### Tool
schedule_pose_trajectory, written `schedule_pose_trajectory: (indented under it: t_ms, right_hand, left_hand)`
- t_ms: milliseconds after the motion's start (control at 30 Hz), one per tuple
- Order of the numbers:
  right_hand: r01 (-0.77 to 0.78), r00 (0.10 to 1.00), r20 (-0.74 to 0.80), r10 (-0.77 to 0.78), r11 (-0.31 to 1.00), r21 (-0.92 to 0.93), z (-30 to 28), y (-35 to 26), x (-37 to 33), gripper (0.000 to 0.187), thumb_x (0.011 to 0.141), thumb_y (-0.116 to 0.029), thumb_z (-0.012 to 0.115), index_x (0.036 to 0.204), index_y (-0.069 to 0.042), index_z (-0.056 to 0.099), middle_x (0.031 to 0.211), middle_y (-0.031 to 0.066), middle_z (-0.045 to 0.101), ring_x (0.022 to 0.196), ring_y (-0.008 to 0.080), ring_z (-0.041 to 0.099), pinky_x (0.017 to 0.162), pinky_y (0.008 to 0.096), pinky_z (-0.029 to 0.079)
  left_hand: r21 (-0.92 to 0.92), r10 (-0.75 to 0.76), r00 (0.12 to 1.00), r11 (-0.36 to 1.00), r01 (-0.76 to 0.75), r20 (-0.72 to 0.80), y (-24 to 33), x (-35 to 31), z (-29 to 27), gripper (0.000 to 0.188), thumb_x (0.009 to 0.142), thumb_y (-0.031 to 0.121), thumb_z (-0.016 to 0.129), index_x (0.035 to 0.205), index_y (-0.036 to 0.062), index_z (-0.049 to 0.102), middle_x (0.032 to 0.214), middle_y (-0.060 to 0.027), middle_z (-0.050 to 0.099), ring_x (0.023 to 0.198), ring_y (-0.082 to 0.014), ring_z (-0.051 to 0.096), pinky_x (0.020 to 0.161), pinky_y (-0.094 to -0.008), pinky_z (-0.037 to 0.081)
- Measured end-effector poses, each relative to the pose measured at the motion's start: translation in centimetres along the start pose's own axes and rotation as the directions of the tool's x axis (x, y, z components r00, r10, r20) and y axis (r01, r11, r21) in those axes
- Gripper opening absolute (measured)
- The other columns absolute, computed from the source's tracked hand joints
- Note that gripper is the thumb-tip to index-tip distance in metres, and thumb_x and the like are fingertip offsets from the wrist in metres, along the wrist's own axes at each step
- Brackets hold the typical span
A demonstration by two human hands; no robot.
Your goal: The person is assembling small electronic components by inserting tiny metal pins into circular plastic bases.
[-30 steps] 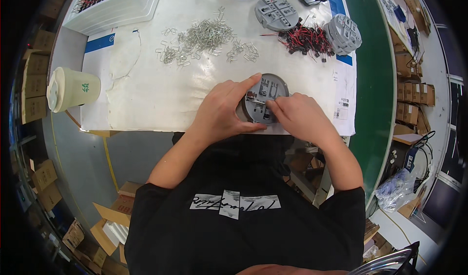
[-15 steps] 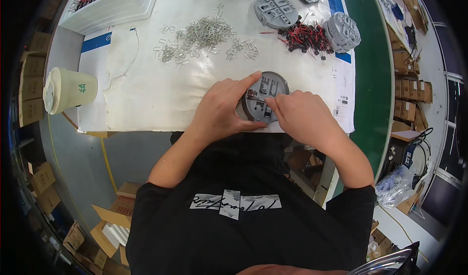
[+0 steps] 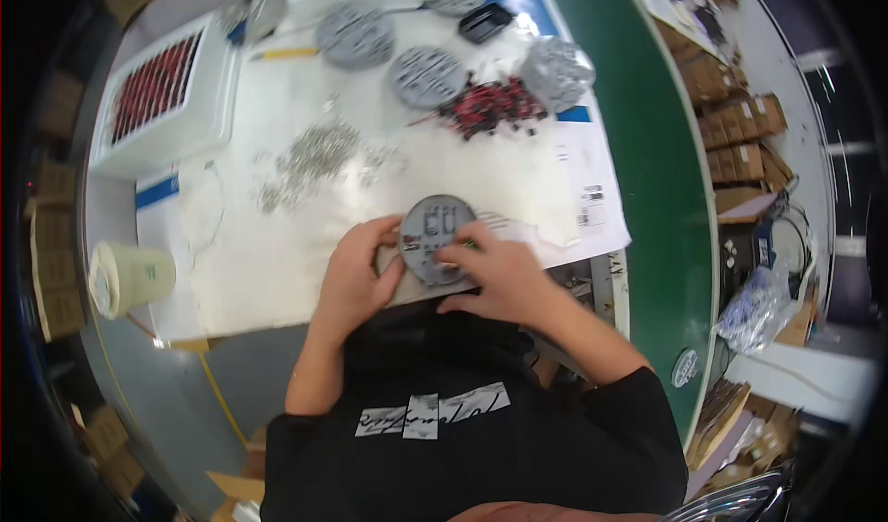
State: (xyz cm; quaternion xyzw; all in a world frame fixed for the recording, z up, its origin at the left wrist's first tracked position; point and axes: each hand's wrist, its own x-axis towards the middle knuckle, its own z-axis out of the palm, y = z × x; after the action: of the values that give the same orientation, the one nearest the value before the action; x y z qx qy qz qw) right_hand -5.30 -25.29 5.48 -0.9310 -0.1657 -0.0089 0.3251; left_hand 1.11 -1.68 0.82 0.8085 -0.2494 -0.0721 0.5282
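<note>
A round grey disc-shaped part [image 3: 437, 231] with slots and small red bits lies at the near edge of the white table [image 3: 277, 245]. My left hand [image 3: 356, 268] grips its left rim, thumb and fingers curled around the edge. Over the disc's lower right side rests my right hand [image 3: 490, 268], fingertips pressing on its face. Part of the disc is hidden under both hands.
Loose small metal clips [image 3: 319, 157] lie spread mid-table. A pile of red parts [image 3: 490, 108] and three more grey discs [image 3: 427, 73] sit at the back. A white tray of red parts [image 3: 166, 92] stands back left, a pale paper cup [image 3: 129, 277] at left.
The view has shifted, so the table appears lower and tilted. Both hands stay on the grey disc; the right fingers have slid slightly across its face.
</note>
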Motion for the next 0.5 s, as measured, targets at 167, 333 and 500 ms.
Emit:
schedule_pose_trajectory:
  t_ms: [167,333,500]
  right_hand:
    - [0.084,0.897,-0.42,-0.135,0.987,-0.138,2.3,1.3,-1.0,0.036,0.083,-0.012,0.085,0.115,-0.005,0.068,0.09,0.0077,0.065,0.077,0.0244,0.071,0.067,0.0347,0.057]
    - [-0.4,0.299,-0.833,0.465,0.854,0.333,-13.6,16.1,-3.0,0.051,0.097,-0.014,0.076,0.143,0.0,0.058,0.088,0.0012,0.063,0.073,0.0116,0.055,0.065,0.0295,0.05]
    - [-0.994,0.093,-0.779,0.62,0.103,-0.037,-22.4,35.5,-15.2,0.048,0.097,-0.042,0.067,0.133,-0.011,0.068,0.113,0.0228,0.074,0.103,0.0397,0.071,0.095,0.0497,0.055]
  left_hand:
    - [-0.485,-0.195,0.961,0.871,0.078,-0.195,-0.4,0.1,3.0,0.03,0.091,-0.001,0.071,0.12,-0.0004,0.068,0.099,-0.0152,0.069,0.083,-0.0234,0.068,0.078,-0.0281,0.054]
    - [0.076,0.004,0.933,0.997,0.025,-0.36,0.2,0.3,1.0,0.02,0.094,-0.001,0.07,0.113,0.0012,0.074,0.092,-0.0097,0.065,0.075,-0.0153,0.062,0.069,-0.0259,0.049]
    - [0.183,0.157,0.923,0.978,-0.097,-0.352,-2.3,-0.7,0.2,0.02,0.092,0.001,0.074,0.111,0.0036,0.078,0.085,-0.0048,0.062,0.069,-0.0119,0.053,0.061,-0.0261,0.043]
